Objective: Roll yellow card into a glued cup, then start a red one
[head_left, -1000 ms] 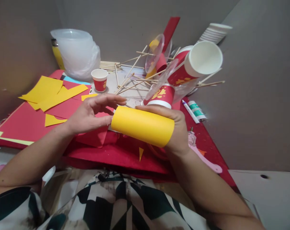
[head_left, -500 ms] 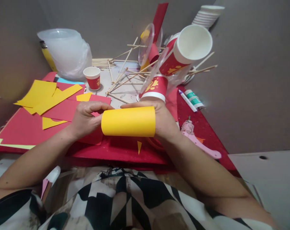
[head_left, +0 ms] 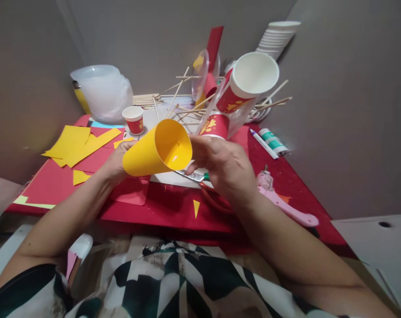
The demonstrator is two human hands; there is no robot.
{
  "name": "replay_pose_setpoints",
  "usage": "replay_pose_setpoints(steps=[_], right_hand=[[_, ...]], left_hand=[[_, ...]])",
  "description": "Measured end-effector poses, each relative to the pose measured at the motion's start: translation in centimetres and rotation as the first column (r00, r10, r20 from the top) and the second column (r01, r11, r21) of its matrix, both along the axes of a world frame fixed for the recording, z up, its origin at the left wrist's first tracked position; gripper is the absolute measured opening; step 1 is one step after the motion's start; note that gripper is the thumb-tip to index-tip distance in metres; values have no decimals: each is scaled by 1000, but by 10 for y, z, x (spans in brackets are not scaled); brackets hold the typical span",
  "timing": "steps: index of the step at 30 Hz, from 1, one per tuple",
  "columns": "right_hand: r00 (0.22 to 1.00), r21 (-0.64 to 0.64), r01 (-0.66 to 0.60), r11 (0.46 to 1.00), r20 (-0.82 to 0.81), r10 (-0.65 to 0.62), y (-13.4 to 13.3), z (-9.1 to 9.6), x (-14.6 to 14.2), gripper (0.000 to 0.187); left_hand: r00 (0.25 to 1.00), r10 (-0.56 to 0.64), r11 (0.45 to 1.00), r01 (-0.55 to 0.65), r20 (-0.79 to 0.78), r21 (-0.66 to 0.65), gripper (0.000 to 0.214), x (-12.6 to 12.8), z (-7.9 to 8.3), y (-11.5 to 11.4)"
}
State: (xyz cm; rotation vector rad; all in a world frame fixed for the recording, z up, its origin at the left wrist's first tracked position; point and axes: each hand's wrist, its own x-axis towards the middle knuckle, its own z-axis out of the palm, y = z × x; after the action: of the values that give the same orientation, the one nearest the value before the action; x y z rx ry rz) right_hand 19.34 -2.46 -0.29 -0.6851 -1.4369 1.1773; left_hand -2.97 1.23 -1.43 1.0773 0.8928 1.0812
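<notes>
The left hand (head_left: 116,161) curls round the left end of a rolled yellow paper tube (head_left: 142,154), its fingertips hidden. The right hand (head_left: 231,165) is half open, fingers bent and thumb apart, beside the tube's open mouth; whether it touches the rim I cannot tell. The tube is held above the table, mouth facing right and toward the wearer. Below the tube's mouth lie silver-bladed scissors (head_left: 194,177). Behind the tube stands a small red-and-white paper cup (head_left: 135,126); left of it, flat yellow paper pieces (head_left: 74,143) lie on red sheets (head_left: 54,179).
</notes>
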Motion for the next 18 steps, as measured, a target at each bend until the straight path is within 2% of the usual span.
replay_pose_setpoints(steps=[2,5,9,12,15,18], right_hand=[[998,-26,32,999,-49,-33,-2,1,0,47],[997,-41,63,997,-50,-65,-4,0,-1,45],[996,-11,73,997,-48,-73,-4,-3,-4,35],[995,3,92,996,-46,-92,-3,-5,-5,32],[992,6,115,993,-51,-115,-4,-5,-7,29],[992,12,110,994,-57,-109,-5,-5,-8,26]], left_hand=[[998,24,999,-22,66,-31,34,0,2,2],[992,67,997,-64,103,-34,33,1,4,3],[996,-4,999,8,90,-36,32,0,3,3],[993,-37,998,42,114,-40,40,-1,1,4],[984,-36,994,54,176,-95,48,-2,-5,7],[976,-7,987,42,218,-155,42,-4,-9,10]])
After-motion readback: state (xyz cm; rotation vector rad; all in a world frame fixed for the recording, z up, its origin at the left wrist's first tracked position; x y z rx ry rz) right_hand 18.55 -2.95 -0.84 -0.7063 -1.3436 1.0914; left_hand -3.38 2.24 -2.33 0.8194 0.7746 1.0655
